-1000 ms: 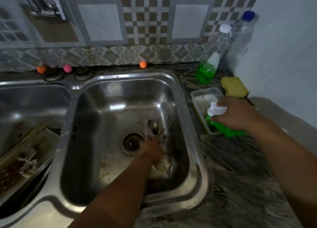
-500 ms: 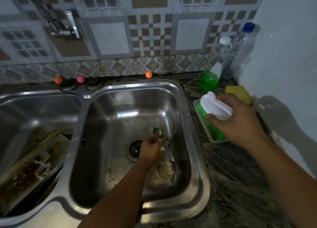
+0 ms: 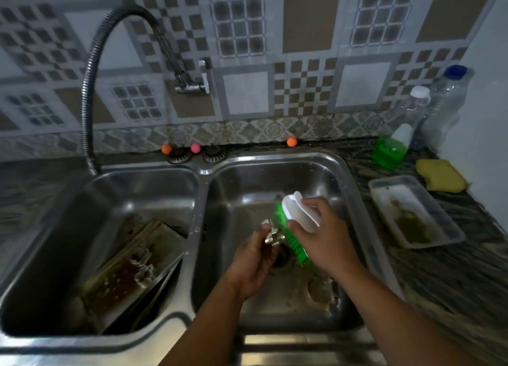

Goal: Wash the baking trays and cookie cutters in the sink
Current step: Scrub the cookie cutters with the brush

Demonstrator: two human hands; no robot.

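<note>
Over the right sink basin [image 3: 354,208], my left hand [image 3: 254,261] pinches a small metal cookie cutter [image 3: 272,236]. My right hand [image 3: 321,236] grips a scrub brush [image 3: 298,214] with a white handle and green bristles, its bristles against the cutter. A dirty baking tray [image 3: 129,266] leans in the left basin [image 3: 55,242] with two cookie cutters [image 3: 143,266] lying on it. Another round cutter [image 3: 320,291] lies on the right basin's floor.
A shallow dirty plastic tray [image 3: 442,228] sits on the stone counter to the right, with a yellow sponge [image 3: 441,174], a green soap bottle [image 3: 390,149] and two clear bottles [image 3: 439,107] behind it. A flexible tap hose [image 3: 90,90] arches over the left basin.
My right hand carried the brush from the counter tray over the right basin. My left hand lifted a cutter off the basin floor up to the bristles. The view tilted upward.
</note>
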